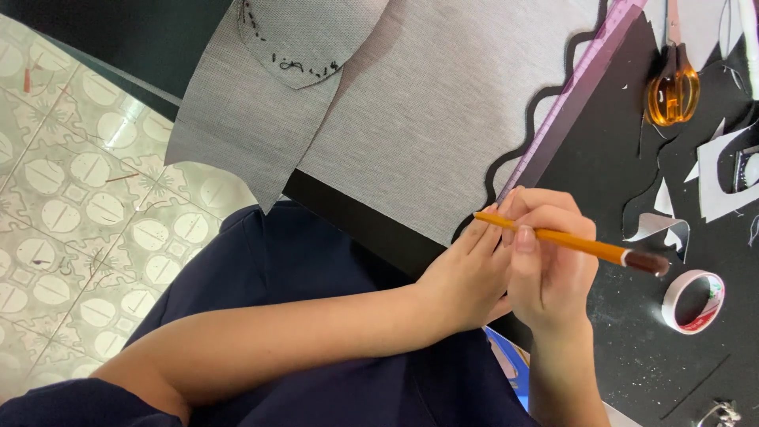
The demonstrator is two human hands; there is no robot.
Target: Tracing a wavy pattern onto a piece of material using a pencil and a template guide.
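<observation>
Gripping orange pencil (pixel 565 240), right hand (pixel 553 269) has fingers clamped round shaft near middle. Pencil lies nearly level across view, long axis running left-right with slight downward slope; dark eraser end points right, toward tape roll (pixel 694 301), tip end points left over left hand (pixel 466 273). Left hand's fingers together, flat at edge of grey fabric (pixel 443 111), touching right hand. Pink ruler (pixel 573 91) runs diagonally just above both hands. Orange-handled scissors (pixel 673 91) well apart, on black table (pixel 632 348).
</observation>
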